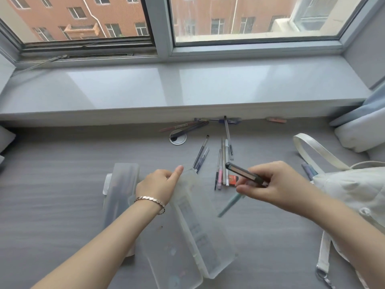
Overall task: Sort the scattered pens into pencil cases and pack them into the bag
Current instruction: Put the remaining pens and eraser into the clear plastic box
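A clear plastic pencil case [200,232] lies open on the grey desk in front of me, lid hinged to the left. My left hand [160,183] grips its far edge. My right hand [273,184] holds a flat dark box-like item [241,172] and a teal pen [230,204] just above and right of the case. A second frosted case [121,184] lies to the left. Several loose pens [224,163] lie beyond the case, more pens [193,126] against the sill. A white fabric bag [354,190] sits at the right.
A round cable grommet [177,138] is set in the desk behind the pens. A red small item [233,180] lies under my right hand. Purple pens [308,168] rest beside the bag strap [312,151]. A wide windowsill [187,88] borders the back; cushions sit far right.
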